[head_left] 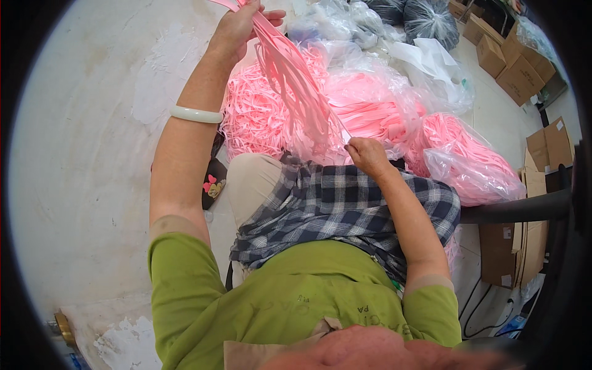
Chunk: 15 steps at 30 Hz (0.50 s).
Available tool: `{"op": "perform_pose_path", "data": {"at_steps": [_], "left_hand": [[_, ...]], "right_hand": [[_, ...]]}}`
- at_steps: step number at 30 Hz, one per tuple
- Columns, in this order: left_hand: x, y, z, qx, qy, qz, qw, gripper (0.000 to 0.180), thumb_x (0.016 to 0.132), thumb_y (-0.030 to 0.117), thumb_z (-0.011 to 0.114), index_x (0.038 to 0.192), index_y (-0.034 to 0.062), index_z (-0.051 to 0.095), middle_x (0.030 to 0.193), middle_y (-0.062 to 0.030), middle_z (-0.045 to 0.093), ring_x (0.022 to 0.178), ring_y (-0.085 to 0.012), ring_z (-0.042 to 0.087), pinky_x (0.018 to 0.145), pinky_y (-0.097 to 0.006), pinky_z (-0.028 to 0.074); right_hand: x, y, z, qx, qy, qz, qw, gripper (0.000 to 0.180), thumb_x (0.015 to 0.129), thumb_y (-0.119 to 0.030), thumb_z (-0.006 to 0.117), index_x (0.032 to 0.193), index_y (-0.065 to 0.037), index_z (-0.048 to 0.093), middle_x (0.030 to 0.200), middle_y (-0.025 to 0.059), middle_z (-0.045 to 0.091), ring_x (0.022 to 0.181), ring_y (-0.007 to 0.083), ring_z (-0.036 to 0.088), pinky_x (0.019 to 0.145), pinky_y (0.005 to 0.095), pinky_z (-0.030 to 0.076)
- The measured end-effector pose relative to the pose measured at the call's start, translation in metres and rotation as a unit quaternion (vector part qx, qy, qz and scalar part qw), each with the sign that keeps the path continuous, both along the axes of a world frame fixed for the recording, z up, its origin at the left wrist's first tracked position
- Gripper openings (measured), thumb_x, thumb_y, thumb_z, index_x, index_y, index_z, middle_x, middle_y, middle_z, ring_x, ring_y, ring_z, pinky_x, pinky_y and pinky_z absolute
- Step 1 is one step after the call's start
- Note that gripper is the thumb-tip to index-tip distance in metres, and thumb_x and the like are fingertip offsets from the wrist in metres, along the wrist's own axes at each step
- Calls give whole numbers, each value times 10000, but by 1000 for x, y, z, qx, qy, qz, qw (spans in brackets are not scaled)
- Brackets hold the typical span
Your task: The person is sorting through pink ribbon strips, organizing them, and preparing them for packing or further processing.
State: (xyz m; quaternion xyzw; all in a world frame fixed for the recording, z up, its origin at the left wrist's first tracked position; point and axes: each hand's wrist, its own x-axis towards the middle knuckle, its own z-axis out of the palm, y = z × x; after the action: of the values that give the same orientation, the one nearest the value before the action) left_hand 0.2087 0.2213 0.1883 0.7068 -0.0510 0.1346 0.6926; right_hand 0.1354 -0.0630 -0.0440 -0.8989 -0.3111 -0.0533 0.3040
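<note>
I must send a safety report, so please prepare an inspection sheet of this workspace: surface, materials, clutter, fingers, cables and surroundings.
Surface: pale floor with rough white patches.
Job's things: bundle of pink strips hanging from the left fingers; pink heaps ahead, some in clear bags.
Clutter: loose clear plastic and dark bags at the far end.
Fingers: left closed around the bundle; right fingers pinch what seems a thin strand.
Cables: black cables on the floor, lower right.
Surroundings: cardboard boxes along the right side.

Left hand (pixel 239 29) outstretched, partly curled | right hand (pixel 369 155) closer in (pinched)
</note>
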Motion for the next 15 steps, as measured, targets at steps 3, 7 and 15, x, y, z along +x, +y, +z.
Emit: {"op": "perform_pose_path", "data": {"at_steps": [3,7,15], "left_hand": [[13,27,-5,-35,-71,-225,971,277,918,266,391,910,3,477,928,-228,595,846,-301,591,779,-401,476],[-1,-3,20,13,-60,-26,998,284,915,272,394,923,0,477,932,-224,595,842,-300,593,778,-405,476],[-12,73,67,-307,46,-343,887,261,923,237,389,955,-16,447,928,-208,586,851,-294,588,773,-401,481]], "right_hand": [[2,-4,-9,-35,35,-13,999,212,786,-244,537,733,-48,601,723,181,601,712,356,583,641,450,450],[4,-12,-28,-39,40,-26,998,199,782,-229,556,756,-41,618,724,188,599,720,353,585,620,444,450],[-2,-12,-48,-198,87,-31,976,177,762,-182,532,792,-44,638,804,192,624,795,332,610,685,434,484]]}}
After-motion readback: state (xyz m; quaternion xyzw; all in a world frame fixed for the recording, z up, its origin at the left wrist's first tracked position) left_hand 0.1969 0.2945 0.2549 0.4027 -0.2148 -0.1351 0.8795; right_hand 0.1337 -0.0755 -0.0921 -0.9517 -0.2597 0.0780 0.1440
